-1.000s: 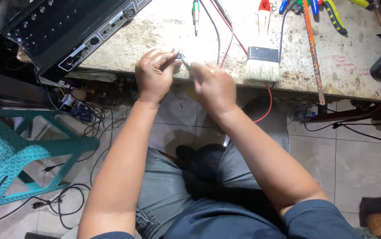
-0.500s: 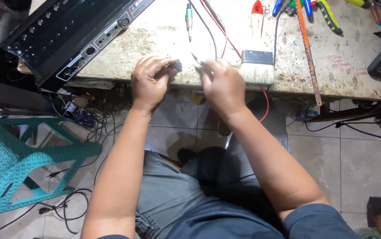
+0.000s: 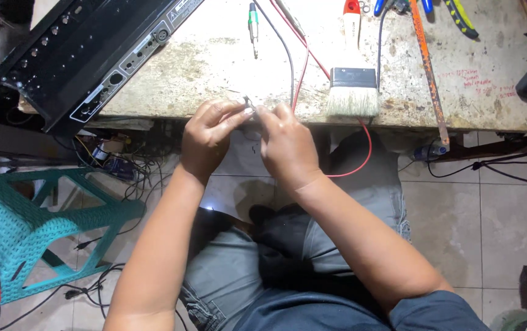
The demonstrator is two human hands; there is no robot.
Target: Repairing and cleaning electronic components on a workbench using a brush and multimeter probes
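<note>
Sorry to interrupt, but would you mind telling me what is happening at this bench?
A seated person pinches a small metal part between both hands at the workbench edge, left hand and right hand fingertips meeting on it. Red and black wires run beside them. A paintbrush and a black audio unit lie on the bench.
</note>
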